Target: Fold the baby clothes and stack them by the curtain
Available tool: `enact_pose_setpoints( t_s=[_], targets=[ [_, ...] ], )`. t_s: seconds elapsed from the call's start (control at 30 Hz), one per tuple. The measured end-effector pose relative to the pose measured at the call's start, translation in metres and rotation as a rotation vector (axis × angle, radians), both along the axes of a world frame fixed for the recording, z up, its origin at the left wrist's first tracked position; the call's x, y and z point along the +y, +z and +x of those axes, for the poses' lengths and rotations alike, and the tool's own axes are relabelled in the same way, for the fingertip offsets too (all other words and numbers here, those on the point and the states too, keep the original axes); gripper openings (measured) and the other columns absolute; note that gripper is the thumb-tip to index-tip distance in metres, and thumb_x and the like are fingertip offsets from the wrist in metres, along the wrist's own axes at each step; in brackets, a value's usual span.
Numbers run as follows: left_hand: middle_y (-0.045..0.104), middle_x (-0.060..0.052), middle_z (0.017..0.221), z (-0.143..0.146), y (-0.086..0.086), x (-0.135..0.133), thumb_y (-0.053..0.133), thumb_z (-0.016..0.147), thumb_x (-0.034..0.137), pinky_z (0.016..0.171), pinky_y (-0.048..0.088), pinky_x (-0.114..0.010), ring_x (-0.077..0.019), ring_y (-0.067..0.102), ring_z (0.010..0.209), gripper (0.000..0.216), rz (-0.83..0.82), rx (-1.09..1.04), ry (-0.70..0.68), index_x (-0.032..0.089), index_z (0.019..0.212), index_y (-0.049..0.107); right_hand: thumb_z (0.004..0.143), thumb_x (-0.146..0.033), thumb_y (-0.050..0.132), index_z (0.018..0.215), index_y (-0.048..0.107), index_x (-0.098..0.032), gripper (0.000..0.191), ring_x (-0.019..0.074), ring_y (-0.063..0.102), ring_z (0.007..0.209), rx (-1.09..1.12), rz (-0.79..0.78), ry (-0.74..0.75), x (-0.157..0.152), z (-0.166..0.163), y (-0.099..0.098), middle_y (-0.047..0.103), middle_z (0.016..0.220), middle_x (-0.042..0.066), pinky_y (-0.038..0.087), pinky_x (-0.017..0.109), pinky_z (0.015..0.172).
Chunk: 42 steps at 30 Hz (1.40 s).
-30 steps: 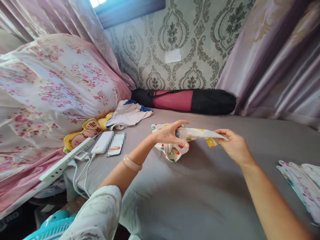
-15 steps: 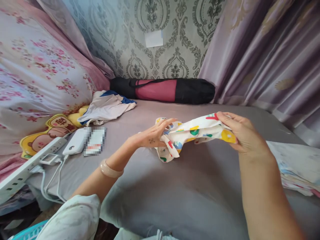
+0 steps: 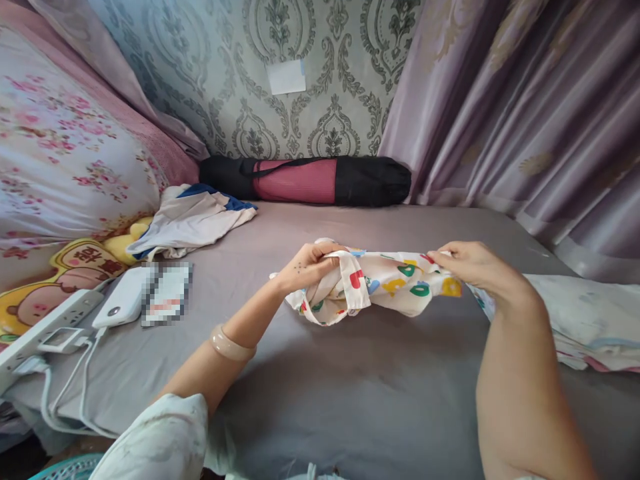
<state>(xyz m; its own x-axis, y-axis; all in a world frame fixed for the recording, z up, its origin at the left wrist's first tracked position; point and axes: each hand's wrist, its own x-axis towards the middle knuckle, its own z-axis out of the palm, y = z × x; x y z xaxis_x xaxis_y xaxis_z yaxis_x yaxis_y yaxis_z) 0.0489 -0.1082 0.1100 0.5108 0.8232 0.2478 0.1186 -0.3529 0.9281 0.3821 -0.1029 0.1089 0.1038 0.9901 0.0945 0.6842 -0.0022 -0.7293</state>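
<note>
Grey bedsheet [image 3: 350,373] is spread under everything, with a rolled mat bag [image 3: 320,180] along its far edge. Mid-bed, a colourfully printed cloth [image 3: 395,283] is held stretched just above the sheet, gripped by the left hand [image 3: 307,267] and pinched by the right hand [image 3: 473,263].

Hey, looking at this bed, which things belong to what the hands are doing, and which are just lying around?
In use: printed cloth, pinched at both ends by the left hand and right hand; likely the folded pile of similar fabric at the right.
Lying about: power bank, power strip, rolled mat bag, beige and blue garment, cartoon cushion, floral bedding.
</note>
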Motion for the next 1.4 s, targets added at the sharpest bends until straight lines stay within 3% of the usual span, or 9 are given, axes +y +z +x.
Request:
enact_pose_setpoints(
  t_s=[0.13,0.23,0.37,0.53,0.77,0.9,1.0,1.17,1.4],
  targets=[
    [0.068,-0.005,0.097,0.019,0.001,0.005,0.056,0.08,0.026,0.079,0.049,-0.028,-0.0189,0.062,0.091,0.021,-0.045,0.03,-0.047,0.015,0.094,0.068,0.074,-0.042,0.067,0.081,0.072,-0.024,0.02,0.0221,0.065,0.073,-0.234,0.163,0.067,-0.004,-0.019,0.008,0.071,0.078,0.005,0.05,0.034,0.067],
    [0.068,-0.004,0.094,0.029,0.004,0.008,0.054,0.073,0.018,0.078,0.049,-0.027,-0.0177,0.062,0.087,0.023,-0.042,0.054,-0.045,0.015,0.091,0.068,0.081,-0.039,0.06,0.104,0.07,-0.026,0.028,0.0227,0.064,0.098,-0.095,0.2,0.336,-0.015,-0.055,0.022,0.07,0.105,0.003,0.049,0.036,0.087],
    [0.066,-0.001,0.084,0.039,0.008,0.011,0.054,0.064,0.013,0.07,0.047,-0.025,-0.014,0.06,0.076,0.025,-0.055,0.042,0.0,0.015,0.087,0.066,0.081,-0.038,0.061,0.106,0.069,-0.025,0.03,0.0206,0.065,0.094,0.088,0.105,0.54,-0.022,-0.091,0.024,0.071,0.104,0.002,0.051,0.033,0.084],
    [0.062,0.001,0.077,0.034,0.006,0.015,0.061,0.062,0.014,0.065,0.046,-0.023,-0.0113,0.057,0.069,0.021,-0.121,-0.036,0.066,0.015,0.083,0.061,0.089,-0.038,0.049,0.092,0.07,-0.023,0.025,0.0172,0.064,0.075,0.062,0.113,0.459,-0.019,-0.1,0.013,0.071,0.085,0.001,0.05,0.028,0.068],
    [0.059,0.001,0.064,0.021,0.004,0.011,0.06,0.069,0.02,0.056,0.042,-0.02,-0.0092,0.055,0.059,0.01,-0.172,-0.036,0.169,0.013,0.077,0.061,0.08,-0.029,0.061,0.111,0.063,-0.028,0.031,0.0214,0.062,0.1,-0.033,0.165,0.549,-0.023,-0.106,0.013,0.066,0.113,0.003,0.048,0.032,0.085],
    [0.06,0.001,0.063,0.03,0.012,0.008,0.062,0.071,0.023,0.054,0.041,-0.02,-0.0091,0.055,0.057,0.01,-0.108,-0.043,0.153,0.014,0.075,0.061,0.081,-0.032,0.06,0.105,0.067,-0.025,0.025,0.021,0.063,0.093,0.006,0.232,0.501,-0.023,-0.114,0.013,0.068,0.102,0.004,0.049,0.033,0.081],
    [0.062,0.0,0.068,0.03,0.019,0.002,0.065,0.072,0.025,0.057,0.043,-0.021,-0.0104,0.057,0.06,0.013,-0.107,-0.092,0.131,0.013,0.077,0.062,0.083,-0.036,0.059,0.104,0.068,-0.024,0.026,0.02,0.065,0.087,0.134,0.16,0.522,-0.023,-0.113,0.015,0.071,0.097,0.003,0.05,0.031,0.076],
    [0.068,-0.007,0.088,0.0,0.02,-0.012,0.067,0.078,0.04,0.07,0.048,-0.027,-0.0154,0.063,0.078,0.032,-0.184,-0.131,0.028,0.012,0.094,0.064,0.081,-0.048,0.061,0.09,0.072,-0.021,0.03,0.0197,0.065,0.081,0.195,0.103,0.508,-0.022,-0.102,0.016,0.072,0.086,0.003,0.051,0.029,0.07],
    [0.068,-0.008,0.103,-0.052,-0.007,-0.018,0.06,0.083,0.044,0.08,0.048,-0.029,-0.0192,0.061,0.092,0.038,-0.037,0.102,-0.022,0.015,0.107,0.066,0.074,-0.056,0.066,0.095,0.071,-0.021,0.041,0.0172,0.063,0.069,0.311,0.152,0.304,-0.024,-0.088,0.029,0.071,0.084,0.003,0.052,0.028,0.061]
  ],
)
